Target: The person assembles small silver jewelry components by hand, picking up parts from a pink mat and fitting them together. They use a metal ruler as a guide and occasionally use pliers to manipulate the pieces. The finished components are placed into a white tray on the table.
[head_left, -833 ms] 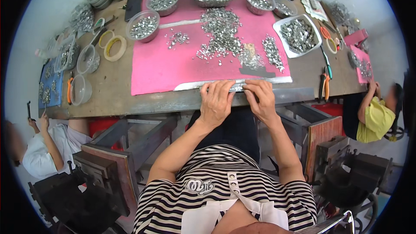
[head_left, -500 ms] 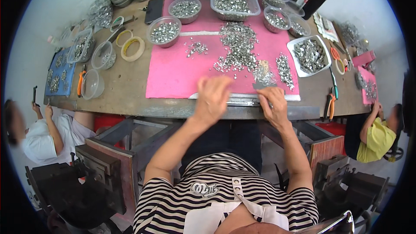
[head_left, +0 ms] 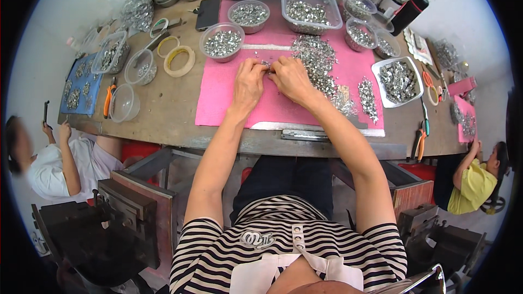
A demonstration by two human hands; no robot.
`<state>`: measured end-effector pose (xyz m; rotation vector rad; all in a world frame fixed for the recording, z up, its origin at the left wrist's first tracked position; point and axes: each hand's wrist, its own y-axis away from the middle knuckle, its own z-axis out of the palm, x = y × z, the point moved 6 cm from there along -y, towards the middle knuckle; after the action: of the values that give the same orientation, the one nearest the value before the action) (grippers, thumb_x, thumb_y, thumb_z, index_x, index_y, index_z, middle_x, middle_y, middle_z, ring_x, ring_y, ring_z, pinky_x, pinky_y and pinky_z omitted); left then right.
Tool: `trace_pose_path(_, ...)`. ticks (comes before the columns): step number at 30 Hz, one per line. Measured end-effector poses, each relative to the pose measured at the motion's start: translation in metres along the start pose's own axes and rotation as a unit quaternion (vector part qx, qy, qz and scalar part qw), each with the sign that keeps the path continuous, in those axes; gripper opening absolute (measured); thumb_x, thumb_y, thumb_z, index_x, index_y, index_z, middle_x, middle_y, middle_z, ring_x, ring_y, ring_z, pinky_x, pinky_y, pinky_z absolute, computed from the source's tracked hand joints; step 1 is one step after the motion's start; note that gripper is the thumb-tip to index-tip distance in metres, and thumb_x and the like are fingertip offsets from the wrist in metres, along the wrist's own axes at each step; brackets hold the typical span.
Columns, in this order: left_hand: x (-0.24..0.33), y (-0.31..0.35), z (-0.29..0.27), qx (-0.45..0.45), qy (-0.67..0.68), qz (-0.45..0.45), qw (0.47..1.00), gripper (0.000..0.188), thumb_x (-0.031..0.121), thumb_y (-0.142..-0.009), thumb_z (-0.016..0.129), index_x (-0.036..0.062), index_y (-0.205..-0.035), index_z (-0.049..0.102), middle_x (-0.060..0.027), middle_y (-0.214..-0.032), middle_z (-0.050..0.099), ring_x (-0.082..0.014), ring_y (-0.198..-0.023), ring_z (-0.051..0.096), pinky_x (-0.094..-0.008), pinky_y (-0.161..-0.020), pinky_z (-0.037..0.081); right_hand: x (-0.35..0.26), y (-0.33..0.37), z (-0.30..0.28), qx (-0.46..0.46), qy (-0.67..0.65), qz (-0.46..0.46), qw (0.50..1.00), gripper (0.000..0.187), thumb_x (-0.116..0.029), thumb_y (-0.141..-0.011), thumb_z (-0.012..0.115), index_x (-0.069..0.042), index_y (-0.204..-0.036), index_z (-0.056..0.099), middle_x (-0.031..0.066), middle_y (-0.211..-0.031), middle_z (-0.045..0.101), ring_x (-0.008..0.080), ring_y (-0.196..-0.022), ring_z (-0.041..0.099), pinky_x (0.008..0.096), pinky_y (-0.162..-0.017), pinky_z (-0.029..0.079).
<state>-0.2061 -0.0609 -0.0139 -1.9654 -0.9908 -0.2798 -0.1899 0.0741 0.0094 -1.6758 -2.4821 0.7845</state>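
My left hand (head_left: 248,84) and my right hand (head_left: 294,79) are close together over the pink mat (head_left: 218,98), fingers bent and fingertips pressed together. Between the fingertips a few small shiny silver metal pieces (head_left: 266,64) show. What each hand pinches is too small and too covered to make out. Just right of my right hand spreads a large heap of small silver metal pieces (head_left: 316,57). Further right are a patch of thin silver pins (head_left: 343,100) and a narrow pile of silver pieces (head_left: 368,100).
Behind my hands stand a round tub (head_left: 222,42), another round tub (head_left: 249,16) and a rectangular tub (head_left: 310,11), all holding silver pieces. A white tray (head_left: 376,71) is at right, near orange-handled pliers (head_left: 419,141). Tape rolls (head_left: 180,61) lie left. Co-workers sit at both sides.
Both hands have moved away from the table's front edge and come together over the small group of silver pieces on the mat. The view has shifted slightly.
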Motion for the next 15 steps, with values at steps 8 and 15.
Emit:
trace_pose_path(8, 0.01, -0.001, -0.013, 0.047, -0.057, 0.012, 0.997, 0.01, 0.0, -0.087, 0.072, 0.0025, -0.097, 0.071, -0.0117, -0.091, 0.062, -0.032, -0.086, 0.058, -0.0433, -0.079, 0.049, 0.003, 0.012, -0.026, -0.016, -0.021, 0.022, 0.999, 0.015, -0.017, -0.088, 0.073, -0.003, -0.09, 0.069, 0.0153, -0.092, 0.068, 0.034, -0.093, 0.066, 0.047, -0.085, 0.046)
trace_pose_path(15, 0.002, -0.004, -0.011, 0.043, 0.031, 0.019, 0.998, 0.006, 0.002, -0.09, 0.072, 0.0013, -0.096, 0.07, -0.0133, -0.089, 0.062, -0.0314, -0.082, 0.062, -0.0417, -0.074, 0.051, -0.006, 0.088, -0.073, -0.055, -0.039, 0.011, 0.998, 0.014, -0.014, -0.087, 0.075, -0.004, -0.086, 0.066, 0.0117, -0.087, 0.065, 0.0317, -0.087, 0.063, 0.0438, -0.083, 0.044)
